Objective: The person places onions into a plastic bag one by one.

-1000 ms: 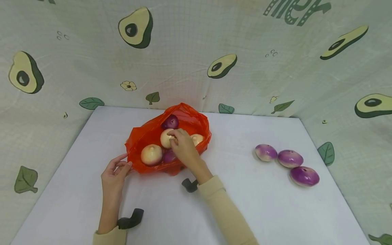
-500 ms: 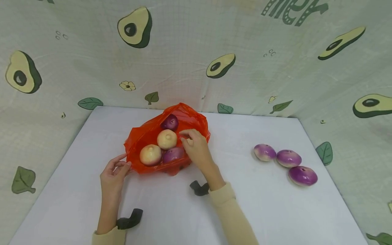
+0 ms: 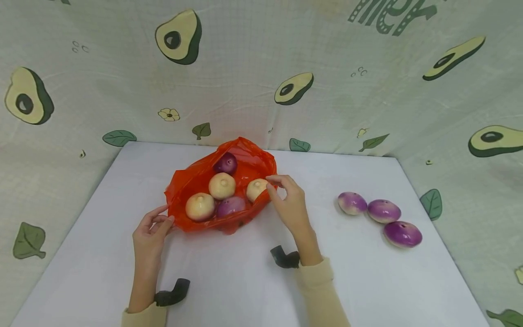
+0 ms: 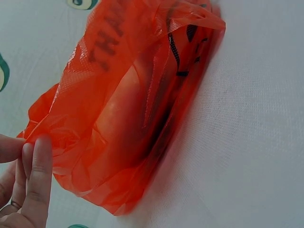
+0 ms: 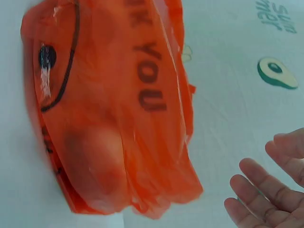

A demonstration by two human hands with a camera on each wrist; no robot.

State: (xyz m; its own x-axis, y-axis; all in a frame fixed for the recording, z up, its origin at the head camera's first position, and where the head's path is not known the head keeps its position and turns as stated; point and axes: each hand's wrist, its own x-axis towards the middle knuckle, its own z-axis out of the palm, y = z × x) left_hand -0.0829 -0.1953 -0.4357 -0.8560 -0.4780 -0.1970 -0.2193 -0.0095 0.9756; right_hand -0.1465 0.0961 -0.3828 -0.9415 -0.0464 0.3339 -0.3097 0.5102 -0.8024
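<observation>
A red plastic bag [image 3: 241,222] lies with its mouth spread on the white table. Inside are several onions, among them a pale onion [image 3: 200,207] at the left, a purple onion [image 3: 226,163] at the back and another pale onion [image 3: 256,189] at the right. My left hand [image 3: 150,230] pinches the bag's left rim between thumb and fingers; the left wrist view shows the pinched film [image 4: 35,133]. By the right rim is my right hand [image 3: 291,205], its fingers loosely bent. In the right wrist view these fingers [image 5: 259,187] hold nothing and stand apart from the bag.
On the right side of the table [image 3: 327,272] rest three purple onions: one at the left [image 3: 352,203], one in the middle [image 3: 384,211] and one nearest me [image 3: 402,234]. A cloth [image 3: 245,59] printed with avocados hangs behind and at both sides.
My right hand has drawn back to the right, from above the middle of the bag to its right rim. The onions it covered now show. My left hand keeps its hold.
</observation>
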